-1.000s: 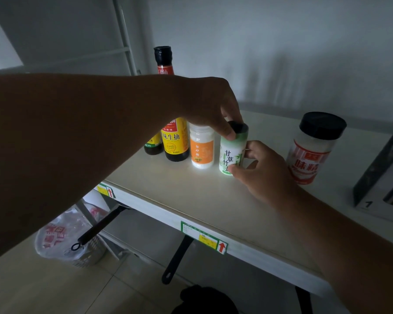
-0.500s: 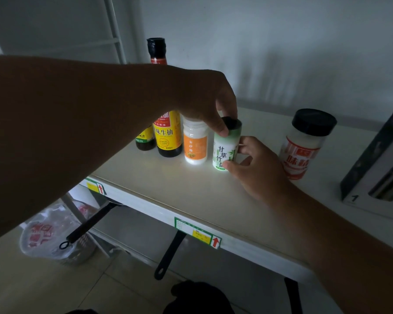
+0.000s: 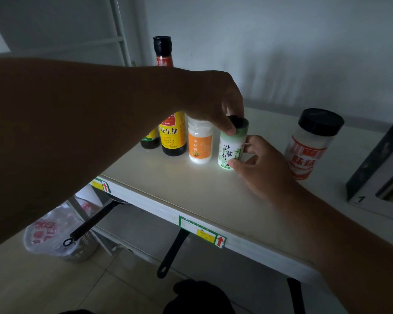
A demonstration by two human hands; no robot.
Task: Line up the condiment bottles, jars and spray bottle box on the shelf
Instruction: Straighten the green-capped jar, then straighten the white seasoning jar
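The green-labelled salt jar (image 3: 232, 147) is being pinched at its cap by the left hand (image 3: 210, 99) and gripped low by the right hand (image 3: 262, 165), near the shelf's (image 3: 213, 196) front edge.

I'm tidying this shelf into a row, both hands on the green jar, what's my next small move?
Probably let go of the green jar: it stands upright beside the orange-label jar, in line with the soy sauce bottle. Then your right hand could reach for the red-label jar, which stands apart.

Green-labelled jar (image 3: 232, 148), orange-labelled jar (image 3: 200, 145), black-capped.
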